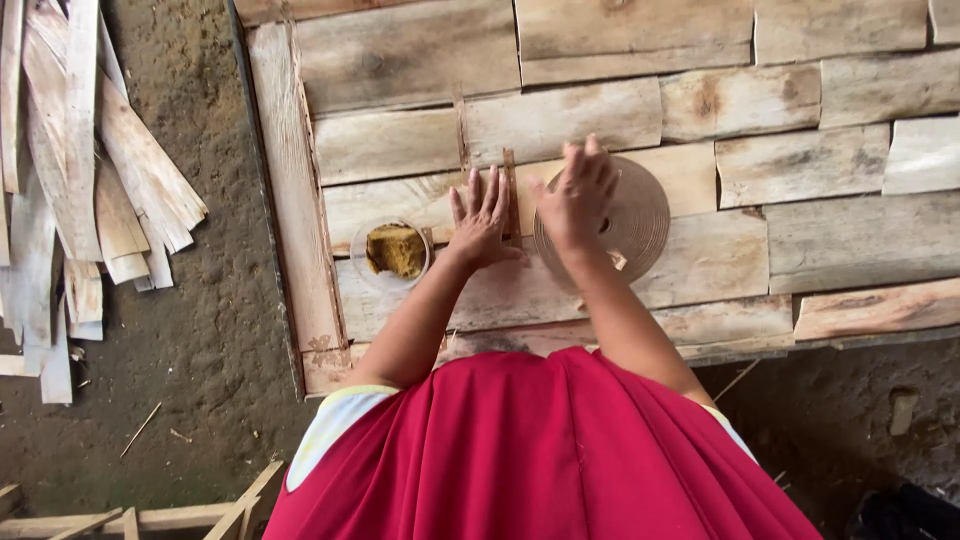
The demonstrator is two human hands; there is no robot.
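My left hand (482,216) lies flat, fingers spread, on thin wood veneer sheets (560,120) laid in rows on the ground, pressing beside a narrow brown strip (511,190). My right hand (580,195) rests on a large flat roll of brown tape (640,222), fingers bent over its left part. A clear round cup (391,253) with a yellow-brown sponge inside stands just left of my left hand.
A long wooden plank (295,190) borders the veneer sheets on the left. Loose veneer strips (80,170) are piled on the dirt floor at far left. A wooden frame (150,515) lies at bottom left. My red garment fills the bottom.
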